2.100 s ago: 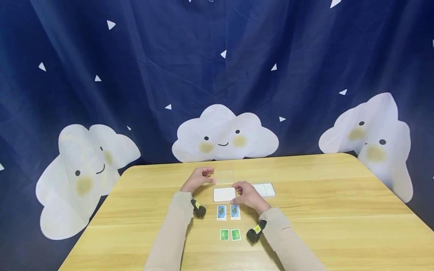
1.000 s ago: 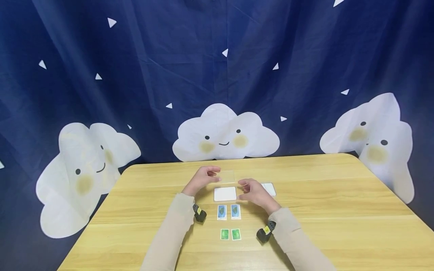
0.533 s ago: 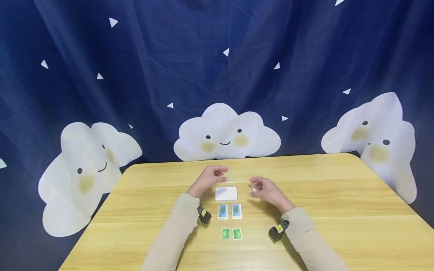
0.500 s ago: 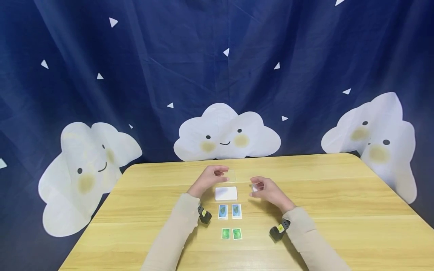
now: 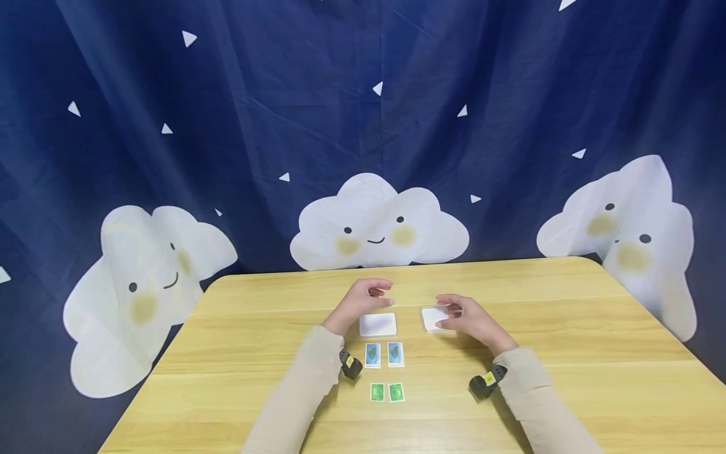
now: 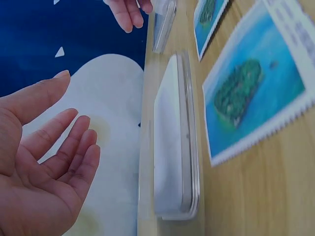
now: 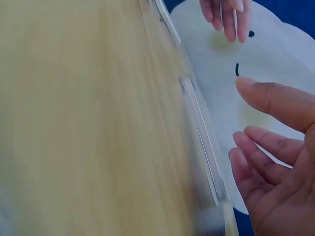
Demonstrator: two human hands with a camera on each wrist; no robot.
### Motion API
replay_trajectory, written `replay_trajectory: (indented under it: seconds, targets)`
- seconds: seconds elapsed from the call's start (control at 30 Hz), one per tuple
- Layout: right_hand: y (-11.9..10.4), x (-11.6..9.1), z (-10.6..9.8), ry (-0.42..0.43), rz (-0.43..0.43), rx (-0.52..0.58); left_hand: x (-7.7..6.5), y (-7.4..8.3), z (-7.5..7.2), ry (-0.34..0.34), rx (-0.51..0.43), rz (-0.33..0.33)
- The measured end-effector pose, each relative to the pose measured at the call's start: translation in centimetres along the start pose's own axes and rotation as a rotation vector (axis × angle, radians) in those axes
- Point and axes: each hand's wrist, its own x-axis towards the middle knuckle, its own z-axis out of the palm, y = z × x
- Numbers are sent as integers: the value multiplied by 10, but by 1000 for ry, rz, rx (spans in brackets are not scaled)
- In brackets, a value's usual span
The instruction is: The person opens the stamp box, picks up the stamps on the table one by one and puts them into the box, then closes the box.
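The left-wrist view shows the white stack (image 6: 166, 142) from the side, seated in a clear case (image 6: 193, 162) down the middle of the frame; the head view flattens both to a white rectangle at lower centre. The same wrist view brings out the island on a blue stamp (image 6: 241, 93) at upper right; only the head view takes in the pair of green stamps (image 5: 377, 391), low in the centre of the wooden table (image 5: 227, 353).

The left hand (image 6: 44, 187) has thumb and fingers apart with nothing between them; the first case lies just beside it, to its right in that view. The right hand (image 7: 288, 189) also has thumb and fingertips apart; the head view overlaps it with the second case (image 7: 203, 140), yet the right-wrist view shows that case edge-on, right of centre, with a gap before the fingers.
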Motion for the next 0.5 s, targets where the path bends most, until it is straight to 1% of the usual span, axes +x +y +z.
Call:
replay_trajectory:
  seconds: [0.2, 0.5]
  targets:
    - [6, -4, -10, -2, -22, 23, -1, 8, 7, -19, -23, 15]
    - [19, -6, -23, 22, 8, 11, -1, 16, 15, -43, -56, 18]
